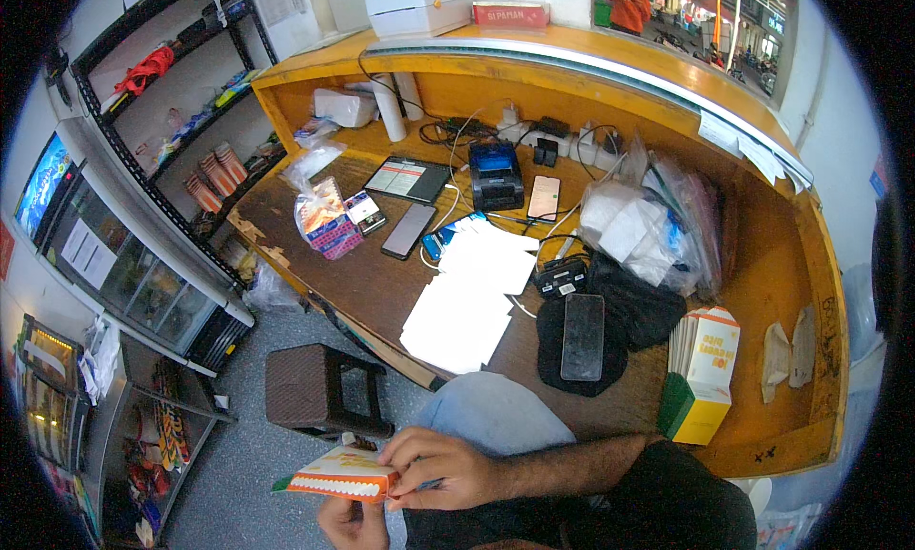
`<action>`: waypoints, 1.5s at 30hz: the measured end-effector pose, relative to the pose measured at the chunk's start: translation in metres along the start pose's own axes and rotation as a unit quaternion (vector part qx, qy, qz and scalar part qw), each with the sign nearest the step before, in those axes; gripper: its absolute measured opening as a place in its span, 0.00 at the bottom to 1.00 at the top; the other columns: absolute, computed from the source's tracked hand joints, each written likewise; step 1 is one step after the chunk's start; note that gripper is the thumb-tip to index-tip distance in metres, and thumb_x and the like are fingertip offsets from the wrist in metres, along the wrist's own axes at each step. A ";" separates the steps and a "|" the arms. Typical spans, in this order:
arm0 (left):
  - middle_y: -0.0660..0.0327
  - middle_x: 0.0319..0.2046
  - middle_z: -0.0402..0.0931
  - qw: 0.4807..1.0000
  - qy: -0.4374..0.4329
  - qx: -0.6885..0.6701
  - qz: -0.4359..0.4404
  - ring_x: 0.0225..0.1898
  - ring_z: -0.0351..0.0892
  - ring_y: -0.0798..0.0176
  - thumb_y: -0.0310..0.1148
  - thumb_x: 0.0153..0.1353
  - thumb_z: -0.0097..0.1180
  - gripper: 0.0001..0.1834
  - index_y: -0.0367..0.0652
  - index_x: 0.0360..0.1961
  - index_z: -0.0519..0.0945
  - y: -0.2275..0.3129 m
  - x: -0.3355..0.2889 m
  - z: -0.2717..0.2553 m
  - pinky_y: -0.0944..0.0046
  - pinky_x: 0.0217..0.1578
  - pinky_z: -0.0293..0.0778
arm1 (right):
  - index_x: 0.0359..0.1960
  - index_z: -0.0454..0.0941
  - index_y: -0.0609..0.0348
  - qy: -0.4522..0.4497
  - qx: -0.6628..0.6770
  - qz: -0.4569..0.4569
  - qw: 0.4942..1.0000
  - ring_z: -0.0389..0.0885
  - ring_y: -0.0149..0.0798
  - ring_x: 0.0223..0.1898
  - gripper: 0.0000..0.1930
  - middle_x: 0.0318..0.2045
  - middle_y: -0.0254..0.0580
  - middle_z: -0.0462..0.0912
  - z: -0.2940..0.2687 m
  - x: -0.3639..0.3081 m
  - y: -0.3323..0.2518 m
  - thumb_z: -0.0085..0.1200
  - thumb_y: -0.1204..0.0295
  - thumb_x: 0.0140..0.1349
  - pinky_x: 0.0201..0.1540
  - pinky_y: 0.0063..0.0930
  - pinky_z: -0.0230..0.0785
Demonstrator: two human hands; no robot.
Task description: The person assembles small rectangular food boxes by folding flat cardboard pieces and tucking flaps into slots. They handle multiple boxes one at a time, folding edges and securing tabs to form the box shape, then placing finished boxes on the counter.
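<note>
Low at the front, above my lap, I hold a small white, orange and green paper food carton [341,474], with a scalloped edge along its near side. My right hand [443,472] grips its right end, fingers curled over the top. Below that end, my left hand [353,525] has its fingers bent and pressed against the underside; part of it is hidden. A stack of similar folded cartons [710,355] stands on the desk at the right.
On the brown desk [286,231] lie blank white sheets [467,302], a dark phone [582,336] on black cloth, two more phones, a black printer [496,175] and plastic bags [639,221]. A brown stool [319,388] stands left of my knee [496,412]. Fridges and shelves line the left.
</note>
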State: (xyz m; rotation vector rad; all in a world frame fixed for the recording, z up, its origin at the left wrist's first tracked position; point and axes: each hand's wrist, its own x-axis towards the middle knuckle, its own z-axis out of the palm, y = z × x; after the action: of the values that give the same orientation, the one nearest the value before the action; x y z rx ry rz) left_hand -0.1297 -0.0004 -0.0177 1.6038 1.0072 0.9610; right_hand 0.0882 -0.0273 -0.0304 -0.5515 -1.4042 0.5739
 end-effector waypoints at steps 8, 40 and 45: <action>0.59 0.46 0.86 0.991 -0.034 -0.126 -0.041 0.47 0.82 0.65 0.34 0.72 0.66 0.14 0.36 0.52 0.85 0.020 -0.001 0.024 0.63 0.51 0.77 | 0.45 0.84 0.57 0.007 -0.048 -0.022 0.999 0.84 0.54 0.58 0.10 0.50 0.48 0.81 -0.003 -0.003 -0.009 0.71 0.73 0.65 0.60 0.51 0.78; 0.51 0.52 0.86 0.982 0.133 -0.126 0.054 0.50 0.86 0.58 0.31 0.73 0.64 0.15 0.34 0.55 0.83 -0.029 -0.023 0.063 0.57 0.55 0.81 | 0.49 0.77 0.59 0.073 -0.073 -0.074 0.992 0.82 0.64 0.63 0.13 0.63 0.69 0.79 0.004 -0.017 -0.007 0.66 0.77 0.67 0.62 0.52 0.81; 0.49 0.57 0.83 0.991 0.068 -0.114 -0.029 0.52 0.85 0.58 0.32 0.71 0.67 0.17 0.35 0.57 0.81 -0.013 -0.014 0.054 0.57 0.54 0.82 | 0.52 0.78 0.59 0.058 -0.080 -0.093 0.991 0.82 0.64 0.63 0.16 0.63 0.69 0.78 0.003 -0.016 -0.006 0.68 0.81 0.65 0.61 0.53 0.81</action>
State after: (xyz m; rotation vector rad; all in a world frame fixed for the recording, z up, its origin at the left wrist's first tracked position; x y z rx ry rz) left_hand -0.0864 -0.0280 -0.0434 1.3266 0.9928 1.1154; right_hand 0.0847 -0.0423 -0.0376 -0.5662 -1.3794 0.2773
